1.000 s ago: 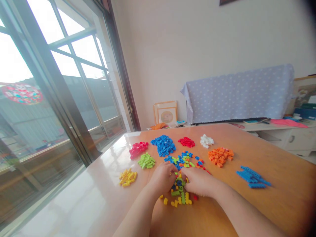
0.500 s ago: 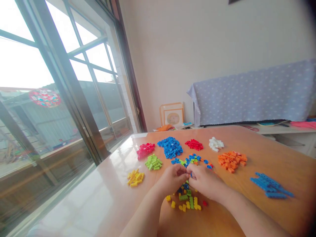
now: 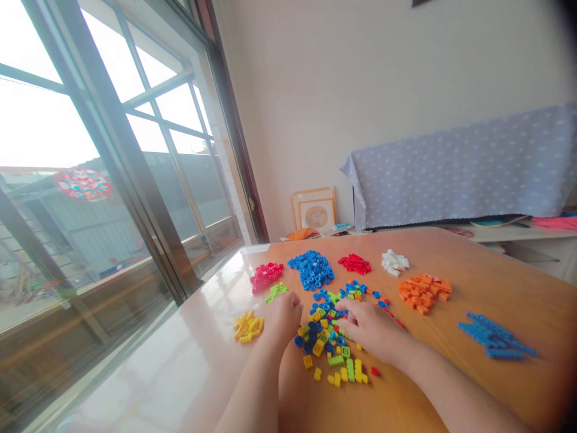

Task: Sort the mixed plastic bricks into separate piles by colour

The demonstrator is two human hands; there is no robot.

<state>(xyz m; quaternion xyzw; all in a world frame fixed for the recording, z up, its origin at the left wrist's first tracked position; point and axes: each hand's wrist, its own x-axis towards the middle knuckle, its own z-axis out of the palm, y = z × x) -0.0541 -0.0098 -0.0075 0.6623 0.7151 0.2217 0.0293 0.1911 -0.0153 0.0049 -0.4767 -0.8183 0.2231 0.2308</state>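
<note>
My left hand (image 3: 285, 314) is over the table beside the light green brick pile (image 3: 276, 291), partly covering it. Its fingers are curled; whatever they hold, if anything, is hidden. On the right side of a mixed heap of toy bricks (image 3: 319, 331), my right hand (image 3: 363, 322) reaches in with thumb and fingers apart. I see nothing between them. Blue, yellow, green and red pieces make up that heap, which spreads between both hands. Loose yellow and green bricks (image 3: 350, 370) lie at its near side, with one red brick (image 3: 375, 371).
Sorted piles ring the heap: yellow (image 3: 249, 328), pink-red (image 3: 267, 276), blue round pieces (image 3: 312, 269), red (image 3: 354, 263), white (image 3: 395, 262), orange (image 3: 424, 293) and long blue bricks (image 3: 494, 337). The glossy wooden table (image 3: 180, 373) stands beside a window (image 3: 166, 150).
My hands were together over the mixed heap. The left one has moved left to the light green pile, uncovering the heap; the right has stayed nearly in place, its fingers parting.
</note>
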